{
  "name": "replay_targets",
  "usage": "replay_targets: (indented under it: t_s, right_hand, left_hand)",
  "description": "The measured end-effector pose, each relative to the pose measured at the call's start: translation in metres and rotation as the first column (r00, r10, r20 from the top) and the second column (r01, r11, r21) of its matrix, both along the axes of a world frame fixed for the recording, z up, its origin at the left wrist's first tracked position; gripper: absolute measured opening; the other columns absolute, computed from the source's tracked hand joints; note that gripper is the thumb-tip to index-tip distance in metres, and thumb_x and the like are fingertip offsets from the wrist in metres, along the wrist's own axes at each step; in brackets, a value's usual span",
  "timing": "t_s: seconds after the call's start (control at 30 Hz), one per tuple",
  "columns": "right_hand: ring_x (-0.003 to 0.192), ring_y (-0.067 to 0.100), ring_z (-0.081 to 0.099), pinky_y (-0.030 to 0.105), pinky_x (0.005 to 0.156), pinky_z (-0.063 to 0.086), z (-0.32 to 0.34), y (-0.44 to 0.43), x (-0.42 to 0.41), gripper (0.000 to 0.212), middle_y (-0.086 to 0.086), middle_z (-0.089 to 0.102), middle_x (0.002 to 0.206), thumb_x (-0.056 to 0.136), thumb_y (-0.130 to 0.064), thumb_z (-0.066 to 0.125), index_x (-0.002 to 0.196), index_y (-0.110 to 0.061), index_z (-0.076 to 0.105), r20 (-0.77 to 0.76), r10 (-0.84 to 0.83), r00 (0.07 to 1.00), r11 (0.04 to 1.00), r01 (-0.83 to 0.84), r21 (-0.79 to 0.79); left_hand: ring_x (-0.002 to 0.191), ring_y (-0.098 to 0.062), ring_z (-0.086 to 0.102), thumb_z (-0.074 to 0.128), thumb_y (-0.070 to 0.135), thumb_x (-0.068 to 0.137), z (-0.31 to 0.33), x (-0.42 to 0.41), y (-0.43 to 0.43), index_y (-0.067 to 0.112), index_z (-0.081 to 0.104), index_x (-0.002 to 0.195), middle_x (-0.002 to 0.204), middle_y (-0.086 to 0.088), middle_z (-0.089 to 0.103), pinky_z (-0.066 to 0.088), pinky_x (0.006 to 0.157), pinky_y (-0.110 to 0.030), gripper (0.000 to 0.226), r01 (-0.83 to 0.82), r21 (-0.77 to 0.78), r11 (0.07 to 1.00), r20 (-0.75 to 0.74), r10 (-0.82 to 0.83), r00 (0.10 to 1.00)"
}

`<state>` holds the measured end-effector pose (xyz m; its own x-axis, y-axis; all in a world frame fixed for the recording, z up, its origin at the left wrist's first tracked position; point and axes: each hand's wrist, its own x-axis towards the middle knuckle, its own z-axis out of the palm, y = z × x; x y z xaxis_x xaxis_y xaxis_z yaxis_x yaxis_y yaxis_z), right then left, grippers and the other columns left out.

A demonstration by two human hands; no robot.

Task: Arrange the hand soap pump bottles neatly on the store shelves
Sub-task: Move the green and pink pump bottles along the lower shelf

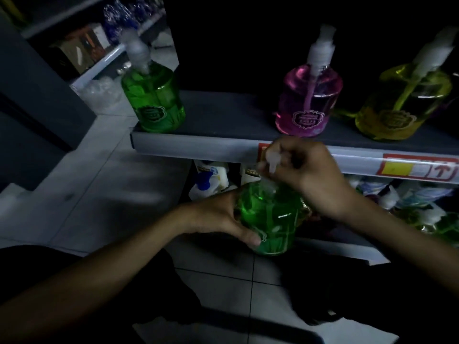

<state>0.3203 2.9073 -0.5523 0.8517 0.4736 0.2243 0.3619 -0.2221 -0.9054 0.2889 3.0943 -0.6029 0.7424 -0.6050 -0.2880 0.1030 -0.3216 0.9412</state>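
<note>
The upper shelf (223, 115) ended on the left at a square corner, with open tiled floor (99, 189) lying left of and below it. A shelved green bottle (154, 100) stood right at that corner, close to the shelf's front lip (198, 147). To its right a wide bare stretch of the shelf ran as far as the pink bottle (308, 105), which stood near the lip. The yellow bottle (402, 105) stood just right of the pink one. The back of the shelf was lost in darkness.

In front of and below the lip, under the bare stretch, the held green bottle (270, 217) was upright in the air. The left hand (218, 217) wrapped its body from the left, the thumb lying across the near face and the fingers hidden behind. The right hand (308, 175) was curled over the white pump head (272, 160), pinching it, with its knuckles just before the lip beneath the pink bottle.

Three pump bottles stood on the upper shelf: one green, one pink, one yellow. With the held one that made two green and four in all. One red-and-yellow price label (417, 168) sat on the lip at the right. Under the shelf a white bottle with a blue cap (208, 180) showed, and the other goods there were too dark and blurred to count.
</note>
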Motion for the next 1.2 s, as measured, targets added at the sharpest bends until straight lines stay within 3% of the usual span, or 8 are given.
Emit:
replay_targets:
  t_s: [0.07,0.17,0.27,0.47,0.63,0.8,1.0,1.2]
  right_hand:
    - [0.053,0.027,0.046,0.034,0.057,0.042,0.028,0.003,0.005,0.02,0.027,0.048,0.059,0.079,-0.021,0.073,0.076,-0.006,0.06,0.038,0.026,0.999,0.996,-0.029,0.087]
    - [0.05,0.007,0.033,0.018,0.052,0.032,0.066,0.015,0.013,0.017,0.003,0.034,0.053,0.083,-0.015,0.07,0.087,0.0,0.064,0.138,0.032,0.99,0.987,-0.053,0.153]
    - [0.055,0.008,0.042,0.022,0.056,0.036,0.086,0.029,0.02,0.026,-0.003,0.045,0.059,0.083,-0.017,0.069,0.108,-0.01,0.063,0.181,-0.006,0.983,0.987,-0.024,0.161]
    - [0.096,-0.001,0.063,0.015,0.081,0.047,0.082,0.049,0.025,0.041,-0.009,0.068,0.103,0.08,-0.046,0.057,0.115,-0.026,0.062,0.141,-0.104,0.985,0.992,0.092,0.09]
    - [0.108,-0.003,0.061,0.024,0.092,0.05,0.072,0.065,0.035,0.076,-0.015,0.064,0.118,0.064,-0.051,0.076,0.132,-0.031,0.049,0.09,-0.029,0.996,0.997,0.022,0.071]
    - [0.099,-0.004,0.063,0.027,0.085,0.057,0.059,0.087,0.056,0.065,-0.014,0.064,0.108,0.068,-0.043,0.079,0.125,-0.024,0.055,0.065,-0.243,0.968,0.95,0.224,0.217]
    - [0.093,-0.015,0.056,0.024,0.081,0.057,0.029,0.111,0.074,0.057,-0.025,0.055,0.102,0.074,-0.038,0.076,0.123,-0.025,0.051,0.088,-0.376,0.922,0.911,0.351,0.214]
    - [0.1,-0.001,0.054,0.012,0.082,0.049,0.028,0.118,0.088,0.072,-0.014,0.054,0.113,0.073,-0.027,0.081,0.133,-0.019,0.043,0.147,-0.278,0.949,0.961,0.275,0.044]
  left_hand:
    - [0.121,-0.01,0.056,0.072,0.0,0.076,0.027,-0.01,-0.004,0.022,0.047,0.129,0.127,0.004,0.062,0.046,0.099,-0.026,0.063,-0.062,-0.116,0.991,0.05,0.069,0.996]
    - [0.111,-0.006,0.062,0.078,0.008,0.073,0.054,-0.017,-0.003,0.028,0.057,0.119,0.114,0.011,0.069,0.05,0.087,-0.02,0.054,-0.215,-0.279,0.936,0.148,0.263,0.953]
    - [0.108,-0.016,0.065,0.086,0.034,0.061,0.066,-0.017,0.004,0.03,0.069,0.107,0.11,0.002,0.071,0.053,0.083,-0.029,0.05,-0.341,-0.454,0.823,0.123,0.437,0.891]
    - [0.109,-0.024,0.065,0.078,0.007,0.071,0.094,0.003,0.024,0.02,0.07,0.108,0.112,-0.009,0.071,0.055,0.087,-0.04,0.04,-0.457,-0.556,0.694,0.228,0.656,0.72]
    - [0.098,-0.006,0.067,0.082,0.01,0.071,0.105,0.019,0.031,0.017,0.061,0.117,0.105,0.005,0.072,0.055,0.082,-0.026,0.05,-0.648,-0.357,0.672,0.43,0.735,0.525]
    - [0.099,-0.009,0.067,0.083,0.008,0.069,0.127,0.025,0.083,0.018,0.051,0.131,0.113,-0.001,0.067,0.055,0.088,-0.03,0.069,-0.553,0.066,0.831,0.473,0.462,0.75]
    - [0.076,-0.009,0.061,0.078,0.02,0.076,0.128,0.035,0.135,0.024,0.062,0.105,0.09,0.004,0.061,0.046,0.062,-0.018,0.034,-0.911,-0.142,0.386,0.822,0.559,0.108]
    - [0.118,-0.021,0.052,0.082,0.052,0.056,0.097,0.058,0.136,0.039,0.031,0.138,0.134,-0.005,0.049,0.046,0.098,-0.045,0.097,-0.823,0.106,0.559,0.691,0.554,0.465]
